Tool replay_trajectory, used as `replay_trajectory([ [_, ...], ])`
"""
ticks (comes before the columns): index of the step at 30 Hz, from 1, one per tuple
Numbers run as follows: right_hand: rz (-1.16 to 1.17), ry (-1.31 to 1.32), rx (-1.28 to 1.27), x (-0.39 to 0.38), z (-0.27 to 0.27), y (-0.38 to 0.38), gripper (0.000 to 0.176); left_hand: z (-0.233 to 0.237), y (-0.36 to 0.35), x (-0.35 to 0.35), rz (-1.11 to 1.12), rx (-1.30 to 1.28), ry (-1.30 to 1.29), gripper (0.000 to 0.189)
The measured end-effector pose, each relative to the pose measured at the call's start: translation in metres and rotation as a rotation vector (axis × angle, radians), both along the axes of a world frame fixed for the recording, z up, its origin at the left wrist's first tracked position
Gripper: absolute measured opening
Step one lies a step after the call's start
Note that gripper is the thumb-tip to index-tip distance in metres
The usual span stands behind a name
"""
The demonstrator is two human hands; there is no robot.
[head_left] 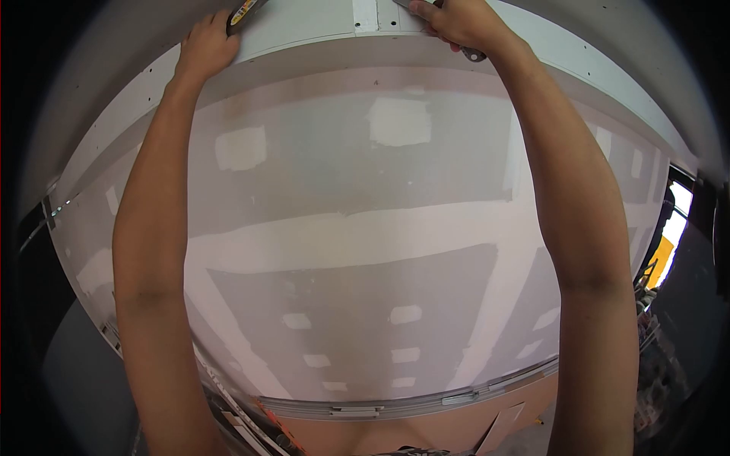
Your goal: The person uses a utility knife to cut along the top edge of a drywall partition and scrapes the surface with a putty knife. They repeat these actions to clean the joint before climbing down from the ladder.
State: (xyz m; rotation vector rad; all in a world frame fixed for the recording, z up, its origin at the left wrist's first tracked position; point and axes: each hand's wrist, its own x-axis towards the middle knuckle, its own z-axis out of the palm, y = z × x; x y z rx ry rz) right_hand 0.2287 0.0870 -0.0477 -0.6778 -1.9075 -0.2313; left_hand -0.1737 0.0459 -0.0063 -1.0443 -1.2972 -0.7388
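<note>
Both arms reach up to a white drywall bulkhead (304, 26) at the top of the head view. My left hand (207, 47) is closed around a dark tool with a yellow label (243, 12), whose far end is cut off by the top edge. My right hand (465, 23) grips a putty knife; its dark handle end (474, 55) with a hole pokes out below the fingers. Part of the knife's grey blade lies close to the bulkhead face, beside a pale strip of joint compound (366, 14) with dark screw spots around it.
Behind the arms spreads a grey drywall wall (319, 182) with whitish patches and taped seams. Metal track or trim lengths (357, 411) lie along its foot. A bright opening with a yellow thing (663, 254) and some clutter (650, 334) are at the right.
</note>
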Motion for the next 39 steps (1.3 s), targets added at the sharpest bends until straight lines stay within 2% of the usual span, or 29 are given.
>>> replay_trajectory([
  [7,-0.016,-0.015,-0.034,0.002,-0.002,0.0,0.041,-0.002,-0.002,0.003,0.036,0.0,-0.019,0.056],
  [9,-0.022,-0.028,-0.041,0.0,-0.004,0.001,0.041,-0.005,0.002,0.003,0.01,0.073,0.057,0.048],
  [15,0.003,-0.035,-0.018,0.003,-0.014,-0.003,0.041,-0.005,0.0,0.005,0.046,0.077,0.057,0.047],
  [17,-0.016,-0.088,-0.099,0.003,-0.021,-0.005,0.04,0.0,-0.002,0.004,0.038,0.029,0.019,0.052],
  [21,0.057,-0.08,0.028,0.007,-0.028,-0.002,0.039,-0.003,-0.009,0.008,0.042,-0.025,-0.012,0.055],
  [25,0.006,-0.089,-0.046,0.011,-0.021,-0.017,0.037,-0.006,-0.008,0.01,0.078,-0.003,-0.029,0.055],
  [29,0.028,-0.026,0.02,0.012,-0.004,-0.008,0.036,-0.004,-0.007,0.01,0.047,-0.018,-0.021,0.054],
  [31,-0.059,-0.051,-0.021,0.009,-0.001,-0.008,0.036,-0.008,-0.008,0.015,0.05,-0.028,-0.022,0.053],
  [33,-0.01,-0.042,0.022,0.007,-0.003,-0.007,0.035,-0.009,-0.005,0.011,0.023,0.046,0.014,0.046],
  [36,-0.02,-0.031,0.028,0.007,-0.005,-0.002,0.036,0.0,0.002,-0.007,0.042,0.06,0.058,0.046],
  [39,0.024,-0.03,0.139,0.004,-0.008,0.005,0.036,0.005,0.002,-0.015,0.026,0.032,0.07,0.046],
])
